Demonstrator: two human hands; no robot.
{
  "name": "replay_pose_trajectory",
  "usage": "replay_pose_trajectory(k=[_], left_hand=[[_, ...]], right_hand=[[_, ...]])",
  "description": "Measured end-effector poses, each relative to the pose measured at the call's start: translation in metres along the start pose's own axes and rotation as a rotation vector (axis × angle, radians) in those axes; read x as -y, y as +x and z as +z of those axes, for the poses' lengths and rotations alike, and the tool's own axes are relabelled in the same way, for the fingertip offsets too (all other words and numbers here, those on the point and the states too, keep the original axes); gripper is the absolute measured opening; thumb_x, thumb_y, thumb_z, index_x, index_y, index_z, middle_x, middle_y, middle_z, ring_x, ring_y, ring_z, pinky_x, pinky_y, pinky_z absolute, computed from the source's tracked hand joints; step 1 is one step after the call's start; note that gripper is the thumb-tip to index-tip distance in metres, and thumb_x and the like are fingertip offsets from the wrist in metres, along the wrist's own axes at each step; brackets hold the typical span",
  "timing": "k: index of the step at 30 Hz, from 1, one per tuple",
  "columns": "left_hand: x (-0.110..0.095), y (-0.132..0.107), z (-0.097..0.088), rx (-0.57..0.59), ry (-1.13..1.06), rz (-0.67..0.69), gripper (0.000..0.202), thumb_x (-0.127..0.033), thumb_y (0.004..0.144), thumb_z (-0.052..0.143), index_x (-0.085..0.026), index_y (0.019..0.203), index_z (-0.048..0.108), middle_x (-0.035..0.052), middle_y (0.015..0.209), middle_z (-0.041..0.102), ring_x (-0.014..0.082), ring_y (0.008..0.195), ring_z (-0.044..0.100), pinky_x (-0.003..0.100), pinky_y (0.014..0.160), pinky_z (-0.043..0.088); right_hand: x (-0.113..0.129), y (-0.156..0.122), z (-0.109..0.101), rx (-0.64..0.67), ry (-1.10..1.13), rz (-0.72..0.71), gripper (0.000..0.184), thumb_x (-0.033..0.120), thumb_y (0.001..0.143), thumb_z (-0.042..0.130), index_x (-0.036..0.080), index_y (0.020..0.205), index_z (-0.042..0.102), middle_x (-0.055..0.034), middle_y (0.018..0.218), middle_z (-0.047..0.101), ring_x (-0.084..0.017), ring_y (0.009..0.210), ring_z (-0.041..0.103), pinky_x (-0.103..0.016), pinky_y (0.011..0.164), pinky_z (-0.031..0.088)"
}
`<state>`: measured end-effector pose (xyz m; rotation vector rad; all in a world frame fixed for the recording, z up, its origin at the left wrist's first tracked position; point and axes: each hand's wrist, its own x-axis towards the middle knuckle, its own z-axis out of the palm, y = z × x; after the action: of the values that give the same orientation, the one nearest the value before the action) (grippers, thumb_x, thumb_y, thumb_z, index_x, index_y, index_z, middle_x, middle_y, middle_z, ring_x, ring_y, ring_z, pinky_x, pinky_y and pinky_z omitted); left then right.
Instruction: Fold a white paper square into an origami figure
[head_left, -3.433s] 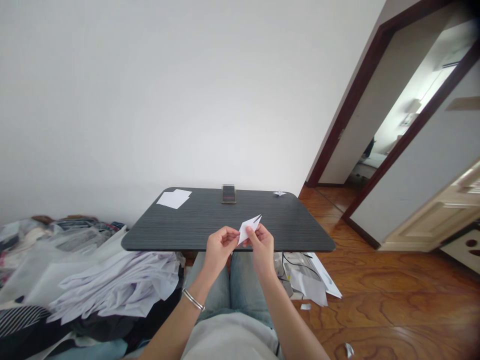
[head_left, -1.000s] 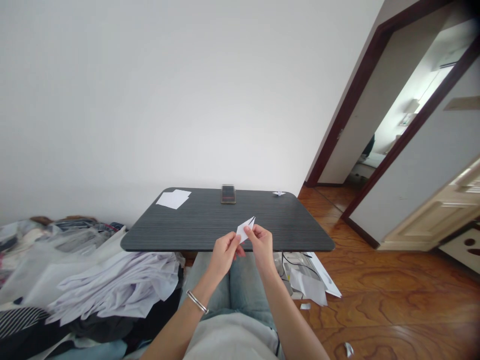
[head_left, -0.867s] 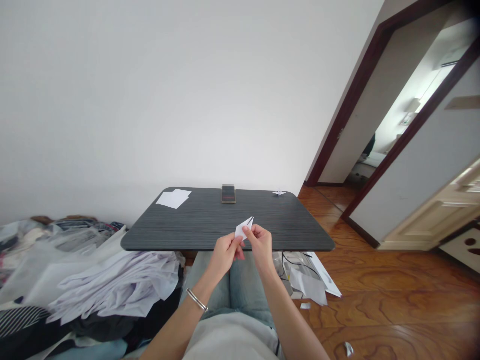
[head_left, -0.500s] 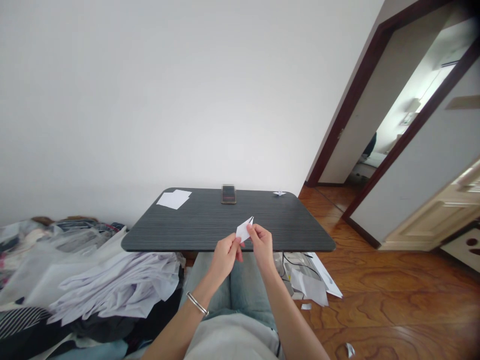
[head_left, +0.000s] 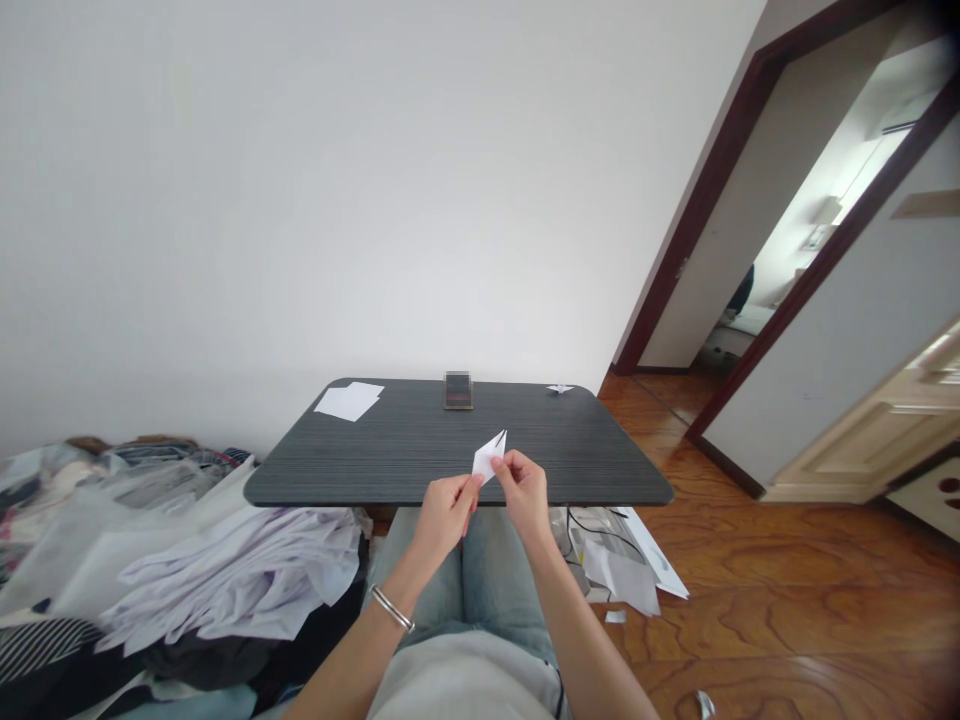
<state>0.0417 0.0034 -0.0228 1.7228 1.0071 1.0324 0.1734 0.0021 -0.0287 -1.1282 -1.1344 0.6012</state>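
Note:
A small piece of folded white paper (head_left: 487,456) is held up over the near edge of the dark table (head_left: 405,440). Its upper end comes to a point with a slit along it. My left hand (head_left: 448,510) pinches the lower left corner between thumb and fingers. On the right side of the paper, my right hand (head_left: 523,490) grips it, with the thumb lying across the front face. The fingers behind the paper are partly hidden.
White paper sheets (head_left: 349,400) lie at the table's back left. A small dark device on a stand (head_left: 458,390) is at the back middle, a folded paper figure (head_left: 559,388) at the back right. Clothes (head_left: 240,570) are heaped left; papers (head_left: 622,575) and cables lie below right.
My right thumb has slid slightly down and left across the folded paper. My left fingers have curled in under its lower corner. The paper stays in both hands.

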Motion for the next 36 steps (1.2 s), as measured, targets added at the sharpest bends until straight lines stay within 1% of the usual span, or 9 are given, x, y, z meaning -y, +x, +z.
replay_pose_trajectory(k=[4,7,11,14,20,23,28,32,36], left_hand=[[0.005,0.003,-0.005,-0.017,-0.072,-0.014,0.056,-0.055,0.089,0.033,-0.018,0.048,0.047,-0.0014,0.038,0.048,0.0107,0.037,0.044,0.022,0.045,0.032],[0.001,0.008,-0.01,-0.094,-0.113,0.043,0.049,-0.053,0.089,0.033,-0.017,0.062,0.053,0.0003,0.055,0.056,0.0125,0.051,0.049,0.022,0.049,0.032],[-0.009,0.014,-0.011,-0.094,-0.027,0.102,0.039,-0.048,0.086,0.043,-0.018,0.062,0.048,-0.0038,0.052,0.045,0.0108,0.05,0.04,0.022,0.049,0.028],[-0.015,0.014,-0.01,-0.183,0.039,0.12,0.037,-0.043,0.087,0.043,-0.018,0.059,0.044,-0.0046,0.051,0.039,0.0105,0.05,0.036,0.023,0.05,0.025],[-0.017,0.01,-0.004,-0.248,-0.018,0.157,0.039,-0.041,0.086,0.042,-0.019,0.055,0.036,-0.005,0.051,0.031,0.0099,0.049,0.032,0.023,0.048,0.023],[-0.013,0.01,-0.003,-0.195,-0.127,0.118,0.039,-0.043,0.086,0.044,-0.019,0.056,0.039,-0.0047,0.052,0.035,0.0096,0.05,0.034,0.022,0.048,0.025],[-0.011,0.014,-0.007,0.032,-0.273,0.033,0.035,-0.042,0.078,0.057,-0.016,0.056,0.049,-0.0038,0.052,0.043,0.0078,0.048,0.035,0.021,0.045,0.024],[-0.012,0.014,-0.007,-0.067,-0.349,-0.023,0.035,-0.046,0.075,0.059,-0.015,0.06,0.053,-0.0025,0.054,0.051,0.0069,0.045,0.037,0.02,0.043,0.025],[-0.011,0.014,-0.005,-0.124,-0.346,0.001,0.036,-0.046,0.075,0.06,-0.015,0.058,0.053,-0.0039,0.051,0.048,0.0069,0.046,0.039,0.019,0.044,0.028]], right_hand=[[0.004,0.0,0.0,0.019,0.011,0.01,0.038,0.045,0.076,0.059,0.019,0.054,0.043,0.0065,0.05,0.033,-0.009,0.048,0.027,-0.024,0.047,0.022],[0.007,-0.001,0.001,0.053,0.0,0.009,0.036,0.044,0.077,0.059,0.019,0.054,0.044,0.0062,0.05,0.034,-0.01,0.049,0.029,-0.024,0.048,0.023],[0.009,-0.004,0.003,0.088,-0.01,-0.003,0.036,0.044,0.075,0.061,0.019,0.055,0.045,0.0061,0.05,0.035,-0.01,0.049,0.029,-0.024,0.048,0.023],[0.011,-0.005,0.005,0.095,0.017,-0.019,0.036,0.044,0.077,0.059,0.019,0.056,0.046,0.0055,0.051,0.036,-0.01,0.051,0.03,-0.024,0.049,0.024],[0.018,-0.008,0.008,0.076,0.053,-0.063,0.035,0.041,0.082,0.054,0.019,0.057,0.044,0.0056,0.053,0.035,-0.011,0.051,0.03,-0.024,0.05,0.024],[0.017,-0.006,0.006,0.048,0.083,-0.05,0.034,0.041,0.082,0.054,0.019,0.057,0.045,0.0052,0.053,0.038,-0.01,0.051,0.032,-0.024,0.05,0.026],[0.011,0.0,0.002,0.05,0.145,0.016,0.033,0.044,0.079,0.058,0.018,0.059,0.052,0.0047,0.051,0.043,-0.01,0.049,0.034,-0.023,0.048,0.027],[0.015,-0.003,0.003,0.052,0.198,0.042,0.034,0.048,0.08,0.055,0.017,0.065,0.057,0.0043,0.05,0.045,-0.01,0.047,0.035,-0.023,0.045,0.026],[0.017,-0.006,0.003,0.14,0.207,0.074,0.03,0.045,0.075,0.062,0.017,0.065,0.057,0.0051,0.05,0.046,-0.008,0.045,0.034,-0.022,0.044,0.025]])
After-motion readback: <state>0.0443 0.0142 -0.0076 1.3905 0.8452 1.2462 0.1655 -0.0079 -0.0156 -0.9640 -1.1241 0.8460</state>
